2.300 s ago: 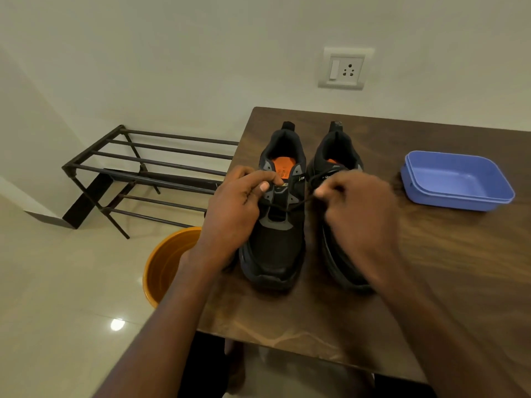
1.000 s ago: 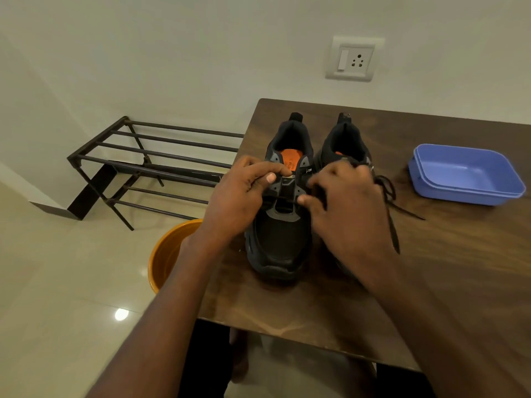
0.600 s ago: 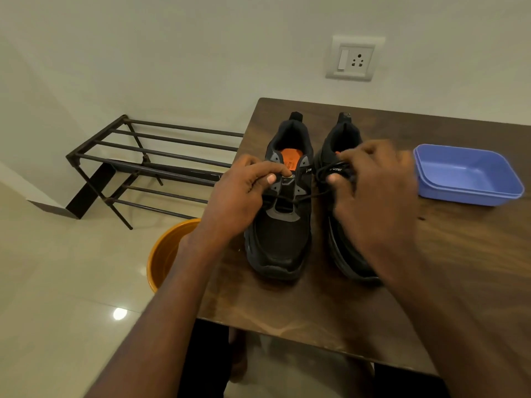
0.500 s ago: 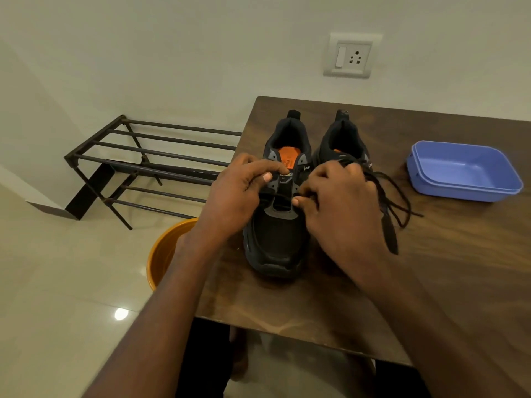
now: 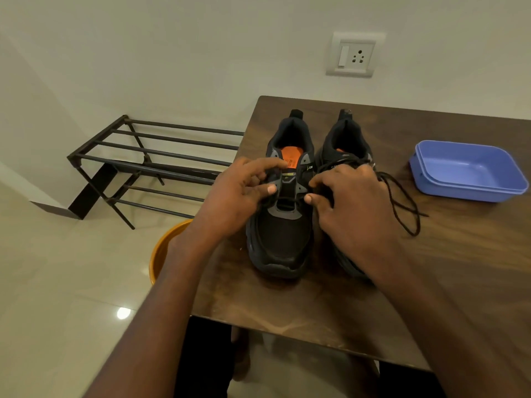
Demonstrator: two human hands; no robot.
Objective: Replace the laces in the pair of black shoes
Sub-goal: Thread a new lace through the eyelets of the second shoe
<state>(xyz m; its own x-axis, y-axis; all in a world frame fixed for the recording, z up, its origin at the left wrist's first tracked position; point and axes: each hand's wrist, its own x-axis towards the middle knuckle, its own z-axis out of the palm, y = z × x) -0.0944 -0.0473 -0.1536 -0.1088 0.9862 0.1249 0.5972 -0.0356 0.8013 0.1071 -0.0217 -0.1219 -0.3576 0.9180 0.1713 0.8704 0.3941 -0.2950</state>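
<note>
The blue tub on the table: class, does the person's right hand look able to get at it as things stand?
Probably yes. The blue tub sits open on the table to the right of the right hand, with only bare wood and a loose loop of black lace between. The hand would first have to release the lace.

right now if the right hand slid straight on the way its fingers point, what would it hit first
Probably the left shoe: the right hand points leftward at its eyelets, thumb beside the lace. Past that is the left hand. Depth is unclear.

left hand [image 5: 235, 196], right hand [image 5: 353, 208], fingers curled, pinching
</note>
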